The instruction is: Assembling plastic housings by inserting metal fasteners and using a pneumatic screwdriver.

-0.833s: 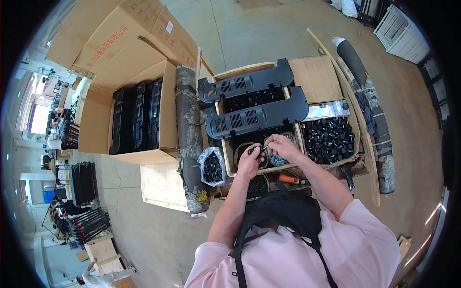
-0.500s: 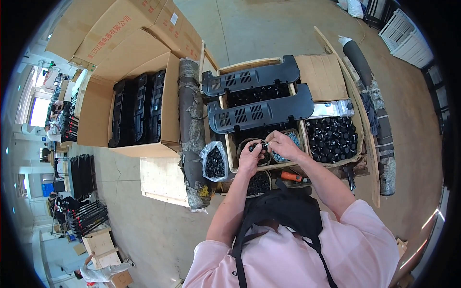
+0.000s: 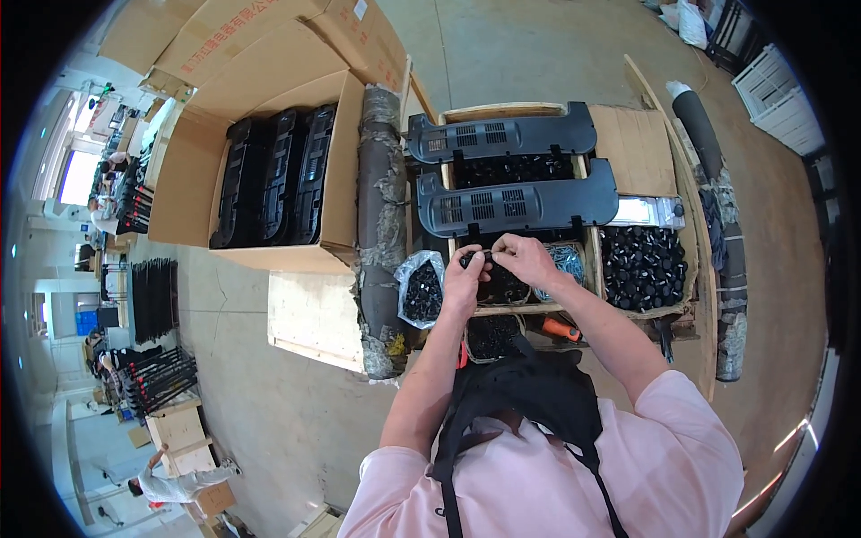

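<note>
My left hand (image 3: 462, 285) is closed around a small black part (image 3: 467, 260), mostly covered by its fingers. Fingertips of my right hand (image 3: 531, 260) are pinched close beside that part; what they grip is too small to make out. Both hands hover over the near bins of a wooden tray. Below them lie a bin of small black pieces (image 3: 505, 289) and a bundle of thin bluish wires or ties (image 3: 565, 260). Just beyond are two long black vented plastic panels (image 3: 520, 202), laid across the tray.
Black round caps (image 3: 641, 269) fill the right bin. A plastic bag of black pieces (image 3: 421, 289) sits left, beside a wrapped grey roller (image 3: 382, 215). A carton (image 3: 336, 255) holds more black panels. An orange-handled tool (image 3: 561, 328) lies near me. Another person (image 3: 175, 487) is far left.
The tray and carton have shifted slightly right in view as my head turned. My hands stay together; the pale piece seen between my right fingertips before no longer shows.
</note>
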{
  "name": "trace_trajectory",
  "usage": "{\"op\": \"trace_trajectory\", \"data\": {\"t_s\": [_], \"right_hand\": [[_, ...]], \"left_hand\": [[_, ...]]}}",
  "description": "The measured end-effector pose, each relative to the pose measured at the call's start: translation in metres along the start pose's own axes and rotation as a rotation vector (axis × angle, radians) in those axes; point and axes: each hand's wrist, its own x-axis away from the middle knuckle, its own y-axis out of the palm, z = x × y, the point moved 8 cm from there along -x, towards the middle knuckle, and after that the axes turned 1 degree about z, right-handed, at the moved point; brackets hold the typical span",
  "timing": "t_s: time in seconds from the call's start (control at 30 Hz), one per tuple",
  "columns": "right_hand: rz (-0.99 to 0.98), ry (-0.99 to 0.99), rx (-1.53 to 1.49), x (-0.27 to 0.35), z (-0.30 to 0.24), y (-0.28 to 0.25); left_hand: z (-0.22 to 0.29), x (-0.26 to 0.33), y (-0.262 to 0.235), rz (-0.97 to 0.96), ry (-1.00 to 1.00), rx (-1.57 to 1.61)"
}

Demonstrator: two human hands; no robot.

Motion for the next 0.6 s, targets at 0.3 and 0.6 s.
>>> {"op": "trace_trajectory", "data": {"t_s": [0.3, 0.6], "right_hand": [[0.122, 0.016, -0.256, -0.045, 0.013, 0.019], [0.257, 0.022, 0.135, -0.039, -0.019, 0.006]], "left_hand": [[0.011, -0.02, -0.011, 0.042, -0.002, 0.27], [-0.019, -0.034, 0.004, 0.134, -0.15, 0.308]]}}
